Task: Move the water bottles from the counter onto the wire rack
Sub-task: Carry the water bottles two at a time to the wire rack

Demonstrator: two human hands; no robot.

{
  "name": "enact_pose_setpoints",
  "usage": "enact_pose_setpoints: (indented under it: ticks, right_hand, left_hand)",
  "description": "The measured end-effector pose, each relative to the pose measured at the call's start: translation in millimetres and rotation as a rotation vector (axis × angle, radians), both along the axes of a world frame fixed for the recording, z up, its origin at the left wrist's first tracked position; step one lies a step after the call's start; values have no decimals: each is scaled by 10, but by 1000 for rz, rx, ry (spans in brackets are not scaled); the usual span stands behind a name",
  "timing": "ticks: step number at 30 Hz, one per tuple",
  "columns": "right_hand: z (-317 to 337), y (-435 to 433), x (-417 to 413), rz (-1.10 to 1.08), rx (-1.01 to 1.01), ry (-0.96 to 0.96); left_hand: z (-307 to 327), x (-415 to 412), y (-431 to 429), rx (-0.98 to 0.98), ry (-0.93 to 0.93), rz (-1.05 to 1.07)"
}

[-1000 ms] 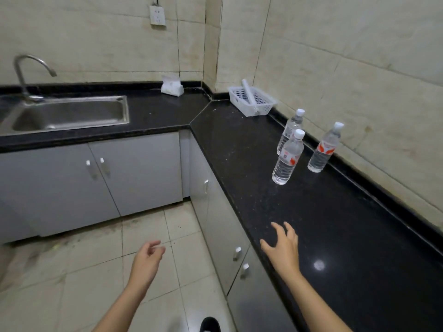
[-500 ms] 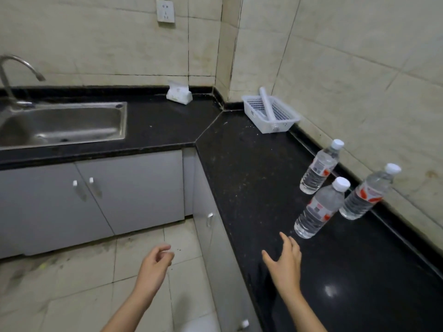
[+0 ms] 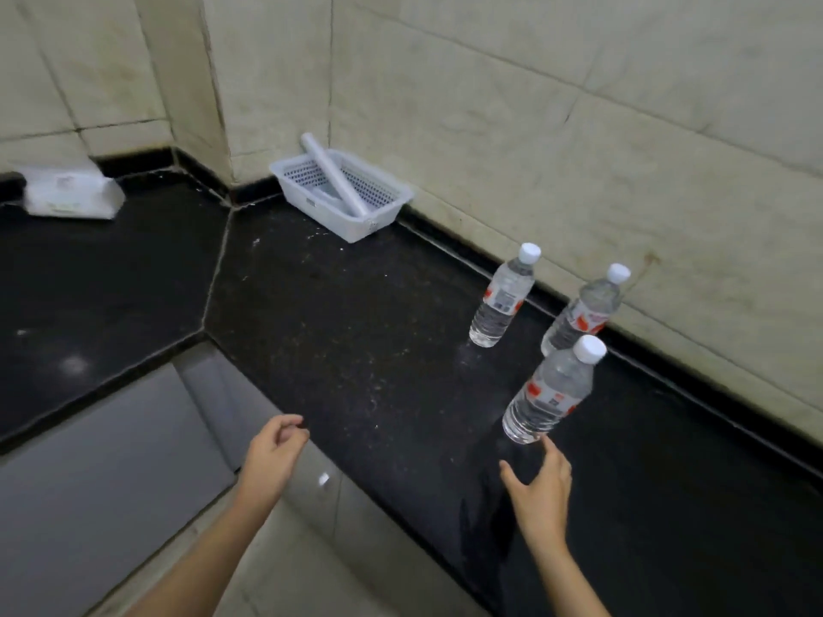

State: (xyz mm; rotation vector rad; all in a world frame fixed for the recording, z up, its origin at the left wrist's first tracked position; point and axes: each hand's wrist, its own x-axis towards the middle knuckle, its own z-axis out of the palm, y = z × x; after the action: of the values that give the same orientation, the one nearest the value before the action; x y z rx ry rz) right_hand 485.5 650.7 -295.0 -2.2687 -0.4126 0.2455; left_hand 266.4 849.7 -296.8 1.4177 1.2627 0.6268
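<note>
Three clear water bottles with white caps and red-and-white labels stand on the black counter. The nearest bottle is just above my right hand, which is open, fingers spread, its fingertips almost at the bottle's base and not holding it. A second bottle stands further back to the left, and a third stands by the wall behind the nearest one. My left hand hovers over the counter's front edge, fingers loosely curled, holding nothing. No wire rack is in view.
A white plastic basket holding a white roll sits in the corner against the tiled wall. A white tissue pack lies at the far left of the counter. Grey cabinet fronts run below the counter edge.
The view has moved closer and turned right toward the bottles; the sink has left the frame. My right hand has reached forward to the nearest bottle's base. My left hand came up over the counter edge.
</note>
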Motion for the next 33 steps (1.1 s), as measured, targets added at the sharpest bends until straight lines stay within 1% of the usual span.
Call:
enact_pose_setpoints:
  ticks: [3, 6, 11, 14, 18, 21, 23, 27, 30, 33]
  right_hand:
    - [89, -9, -28, -135, 34, 4]
    - [168, 2, 27, -216, 82, -9]
    - [315, 290, 366, -318, 259, -102]
    - [313, 520, 508, -364, 367, -124]
    - [306, 814, 721, -452, 437, -113]
    - [324, 817, 917, -439, 423, -99]
    - [347, 734, 1047, -394, 424, -37]
    - [363, 556, 1037, -345, 474, 63]
    - [280, 502, 921, -364, 463, 59]
    - [273, 536, 955, -397, 466, 77]
  left_hand:
    - [16, 243, 275, -14, 10, -121]
    - [-12, 576, 318, -36, 3, -201]
    - [103, 1196, 194, -63, -62, -353]
    - [177, 1403, 221, -18, -65, -429]
    - [171, 1593, 568, 62, -33, -377]
    - [160, 1830, 614, 49, -10, -394]
    - [158, 2052, 519, 67, -11, -450]
    - [212, 2561, 390, 257, 106, -579]
    - [315, 3027, 359, 291, 85, -611]
    - [496, 3488, 354, 358, 66, -568]
